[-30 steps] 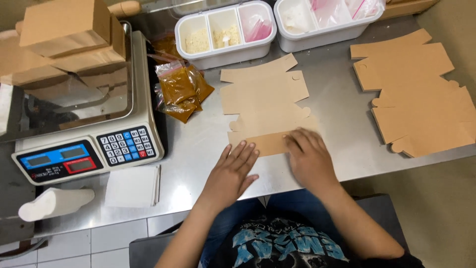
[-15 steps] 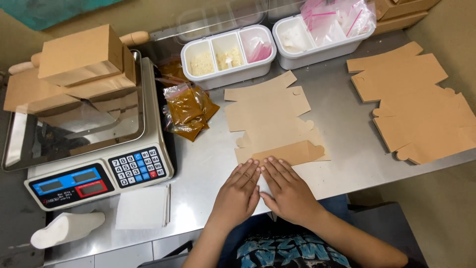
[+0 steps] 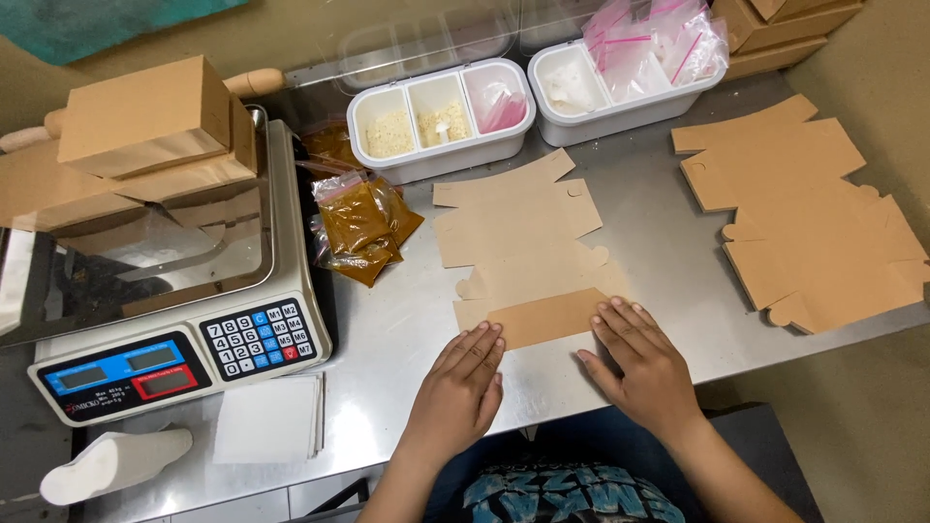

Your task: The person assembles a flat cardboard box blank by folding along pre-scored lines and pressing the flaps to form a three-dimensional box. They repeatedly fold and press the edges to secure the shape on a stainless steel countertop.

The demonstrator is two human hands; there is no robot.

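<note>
Flat box blank (image 3: 518, 242) lies centre of tabletop (image 3: 639, 208), w/ only the near flap (image 3: 531, 318) folded over; rest unfolded, so I judge it early in the fold. Left hand (image 3: 463, 383) and right hand (image 3: 644, 356) are flat, fingers spread, pressing that flap's ends. Stack of blanks (image 3: 809, 213) to the right is untouched; finished boxes (image 3: 145, 121) sit on the scale (image 3: 165, 291).

Matt brown cardboard blank (image 3: 523, 252); brushed steel table (image 3: 659, 232); glossy white plastic tubs (image 3: 441, 160)
</note>
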